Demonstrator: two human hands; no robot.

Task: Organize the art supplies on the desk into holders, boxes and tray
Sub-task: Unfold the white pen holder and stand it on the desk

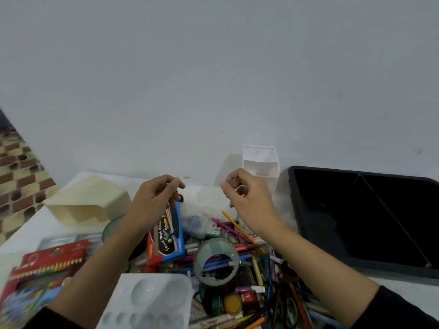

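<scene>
Presently, both hands are held raised above the heap, apart from each other, and no sorting is judged to be done. The left hand is seen with its fingers curled inward, thumb and forefinger close together, above a blue box. A small dark item shows just under its fingertips, but whether it is gripped cannot be told. The right hand is likewise curled, thumb near forefinger, with nothing visibly held, and the blur prevents a firmer finding. The loose pens and pencils are found piled at the centre of the worktop, crossed over one another and mixed with a tape roll, paint pots and a white palette. A beige holder appears tipped over at the left, a white holder stands against the wall, and a black tray is set at the right. It is recommended that the beige holder be stood upright first, so that a receptacle is ready beside the heap. Items are best lifted from the top of the pile, one kind at a time and gripped near mid-length, since those underneath are likely to be dragged out and rolled off the edge. The tape roll is better removed early, as pens are seen through its opening.
</scene>
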